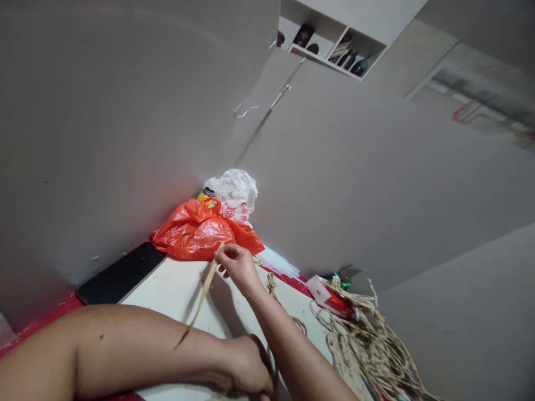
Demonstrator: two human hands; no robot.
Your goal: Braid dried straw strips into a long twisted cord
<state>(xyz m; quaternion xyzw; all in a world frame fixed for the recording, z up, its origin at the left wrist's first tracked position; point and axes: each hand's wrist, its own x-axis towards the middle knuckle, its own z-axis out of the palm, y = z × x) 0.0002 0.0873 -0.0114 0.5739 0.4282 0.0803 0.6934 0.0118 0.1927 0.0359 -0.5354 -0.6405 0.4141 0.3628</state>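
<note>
Right hand (237, 266) pinched on tan strip (205, 289); left hand (251, 365) curled.

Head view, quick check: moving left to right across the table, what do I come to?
Flat dark device → thin tan strip → right hand pinching that strip's upper end → large tangled rope pile.

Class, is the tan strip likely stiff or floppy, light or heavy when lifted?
The tan strip is probably light, since the right hand pinches it with fingertips. It seems flexible but not wholly limp, trailing in a gentle curve. Being narrow, it may twist.
</note>
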